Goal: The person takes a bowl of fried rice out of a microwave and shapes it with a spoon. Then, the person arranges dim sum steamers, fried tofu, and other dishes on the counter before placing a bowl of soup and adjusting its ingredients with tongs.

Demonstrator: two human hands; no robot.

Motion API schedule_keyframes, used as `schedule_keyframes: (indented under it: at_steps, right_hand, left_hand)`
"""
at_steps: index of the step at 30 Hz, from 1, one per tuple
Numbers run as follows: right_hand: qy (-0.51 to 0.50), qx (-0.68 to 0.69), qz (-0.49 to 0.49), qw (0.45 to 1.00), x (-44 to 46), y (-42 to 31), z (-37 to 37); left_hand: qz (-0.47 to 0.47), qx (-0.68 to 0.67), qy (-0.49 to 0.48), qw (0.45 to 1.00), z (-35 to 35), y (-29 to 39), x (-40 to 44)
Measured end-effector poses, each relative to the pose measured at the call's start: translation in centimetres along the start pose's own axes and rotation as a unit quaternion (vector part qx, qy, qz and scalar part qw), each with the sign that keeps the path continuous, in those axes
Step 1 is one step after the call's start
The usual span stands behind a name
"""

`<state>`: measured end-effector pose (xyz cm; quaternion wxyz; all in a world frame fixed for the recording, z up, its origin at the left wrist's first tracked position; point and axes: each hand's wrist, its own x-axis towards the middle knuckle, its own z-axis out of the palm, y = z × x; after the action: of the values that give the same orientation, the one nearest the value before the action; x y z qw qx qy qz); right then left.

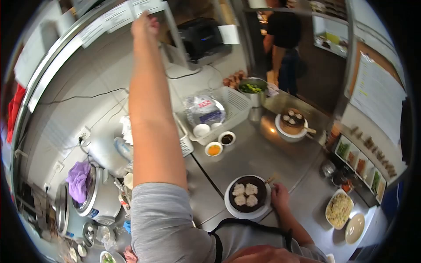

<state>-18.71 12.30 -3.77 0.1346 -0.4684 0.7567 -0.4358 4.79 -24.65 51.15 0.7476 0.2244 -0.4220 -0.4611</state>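
My left hand [145, 27] is raised at the top, fingers drawn together at the lower edge of a paper slip [149, 5] on the rail. Low in the centre, my right hand [279, 196] has its fingers curled at the right rim of a white plate [230, 207]. On that plate sits a round dark steamer [244, 180] holding several pale dumplings [251, 189]. Its small wooden handle [272, 178] sticks out just above my right hand.
Sauce bowls [213, 149] stand beside a plastic basket [237, 103]. Another steamer [292, 121] sits farther back. Fried rice [339, 209] and garnish trays [359, 165] are right, cookers [103, 197] left. A person in dark clothes [285, 33] stands beyond the counter.
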Motion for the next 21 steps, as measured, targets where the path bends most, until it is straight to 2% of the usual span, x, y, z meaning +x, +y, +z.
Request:
schedule_keyframes:
  at_steps: [2,3,4,5,6,7,8,9,10,11,12,14,15,16,17,19,20,21]
  right_hand:
    - [-0.005,0.090,0.017,0.996,0.2,2.9,0.6]
    - [0.014,0.159,0.038,0.986,1.0,2.9,-0.1]
    - [0.003,0.240,0.091,0.966,1.9,2.4,-1.3]
    - [0.054,0.290,-0.003,0.956,2.9,1.5,-2.6]
    - [0.045,0.374,-0.002,0.926,4.0,0.6,-3.6]
    - [0.021,0.432,0.002,0.902,4.8,-0.6,-5.3]
    - [0.022,0.470,0.007,0.882,5.5,-1.7,-6.6]
    - [0.020,0.508,0.004,0.861,6.1,-2.2,-7.6]
    - [0.044,0.515,-0.001,0.856,6.3,-1.8,-8.2]
    - [0.064,0.521,-0.006,0.851,6.5,-1.5,-8.5]
    - [0.081,0.527,-0.011,0.846,6.3,-1.2,-8.6]
    - [0.076,0.456,0.102,0.881,4.9,1.5,-8.5]
    - [0.076,0.416,0.156,0.893,4.2,3.4,-8.8]
    - [0.060,0.332,0.174,0.925,3.5,5.1,-9.2]
    - [0.049,0.218,0.182,0.958,2.8,6.8,-9.8]
    - [0.017,-0.009,0.185,0.983,1.5,9.1,-10.4]
    - [0.019,0.009,0.192,0.981,1.1,9.5,-10.6]
    - [0.024,0.027,0.197,0.980,1.1,9.6,-10.9]
  left_hand:
    - [-0.017,-0.021,-0.067,0.997,-0.5,-2.9,-0.1]
    - [0.014,0.034,-0.059,0.998,0.1,-5.8,-2.7]
    - [0.017,0.083,-0.117,0.990,0.8,-8.7,-7.8]
    - [-0.012,0.135,-0.178,0.975,0.5,-13.6,-11.5]
    - [-0.034,0.183,-0.239,0.953,-0.3,-18.2,-15.5]
    - [-0.075,0.226,-0.313,0.919,-0.4,-21.4,-22.2]
    - [-0.228,0.286,-0.310,0.878,0.2,-21.9,-29.0]
    - [-0.241,0.270,-0.317,0.877,-1.3,-26.5,-33.6]
    - [-0.302,0.206,-0.325,0.872,-1.1,-26.8,-39.1]
    - [-0.368,0.255,-0.348,0.824,-1.7,-28.1,-42.8]
    - [-0.414,0.226,-0.320,0.822,-2.7,-29.8,-46.7]
    - [-0.506,0.244,-0.290,0.775,-4.2,-30.3,-52.1]
    - [-0.517,0.212,-0.301,0.773,-6.2,-31.8,-54.7]
    - [-0.377,0.260,-0.389,0.800,-8.1,-32.0,-56.4]
    - [-0.224,0.299,-0.464,0.803,-9.6,-31.5,-57.8]
    - [-0.271,0.284,-0.535,0.748,-11.9,-27.5,-57.1]
    - [-0.472,0.259,-0.538,0.648,-13.5,-25.7,-55.8]
    - [-0.647,0.219,-0.516,0.517,-15.1,-24.3,-54.6]
